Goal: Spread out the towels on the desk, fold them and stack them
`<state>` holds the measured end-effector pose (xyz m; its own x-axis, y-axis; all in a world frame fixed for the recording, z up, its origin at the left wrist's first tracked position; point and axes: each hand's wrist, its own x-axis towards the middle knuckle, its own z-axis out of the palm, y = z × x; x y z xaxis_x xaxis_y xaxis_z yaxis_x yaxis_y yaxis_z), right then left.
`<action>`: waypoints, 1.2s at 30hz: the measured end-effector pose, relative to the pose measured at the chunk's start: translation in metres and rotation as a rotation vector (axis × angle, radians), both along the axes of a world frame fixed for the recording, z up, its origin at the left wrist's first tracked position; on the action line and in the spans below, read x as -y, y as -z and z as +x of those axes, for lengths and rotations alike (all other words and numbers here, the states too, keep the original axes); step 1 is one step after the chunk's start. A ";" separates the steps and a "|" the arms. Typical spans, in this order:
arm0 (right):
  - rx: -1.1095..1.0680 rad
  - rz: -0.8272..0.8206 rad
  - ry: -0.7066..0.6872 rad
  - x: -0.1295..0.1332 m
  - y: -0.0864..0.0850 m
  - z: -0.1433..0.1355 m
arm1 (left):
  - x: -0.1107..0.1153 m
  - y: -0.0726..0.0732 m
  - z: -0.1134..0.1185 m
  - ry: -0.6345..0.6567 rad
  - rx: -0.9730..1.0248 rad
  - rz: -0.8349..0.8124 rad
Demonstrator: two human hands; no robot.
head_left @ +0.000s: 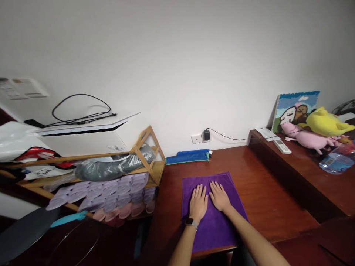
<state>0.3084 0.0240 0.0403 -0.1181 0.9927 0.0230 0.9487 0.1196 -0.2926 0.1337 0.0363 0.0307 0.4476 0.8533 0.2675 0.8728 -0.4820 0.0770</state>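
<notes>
A purple towel [213, 229] lies spread flat on the brown wooden table [266, 199], its near edge at the table's front. My left hand [198, 202] rests palm down on the towel's left half, fingers stretched out; a watch [191, 222] is on that wrist. Beside it, my right hand [219, 195] also lies flat on the cloth with its fingers extended. Neither hand grips anything. Against the wall behind the towel are folded blue cloths [191, 156] with a green edge.
To the left stands a wooden rack [149, 159] holding several slippers [119, 188] and a white box [88, 142]. The raised desk [307, 166] on the right carries a remote [282, 146], plush toys [307, 138], a picture [298, 109] and a plastic bottle [337, 162]. A black charger [206, 134] is plugged into the wall.
</notes>
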 end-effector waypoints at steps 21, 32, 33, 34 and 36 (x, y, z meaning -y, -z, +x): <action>0.045 -0.035 0.142 -0.051 0.006 0.045 | -0.072 -0.003 -0.011 -0.092 -0.006 -0.055; 0.065 0.059 0.289 -0.046 0.024 0.083 | -0.081 0.008 -0.058 -0.200 -0.019 -0.134; 0.066 0.050 0.313 -0.045 0.024 0.084 | -0.081 0.008 -0.057 -0.200 -0.016 -0.126; 0.067 0.027 0.332 -0.045 0.025 0.086 | -0.080 0.007 -0.057 -0.202 -0.014 -0.122; 0.073 -0.030 0.345 -0.045 0.027 0.089 | -0.080 0.006 -0.056 -0.207 -0.021 -0.125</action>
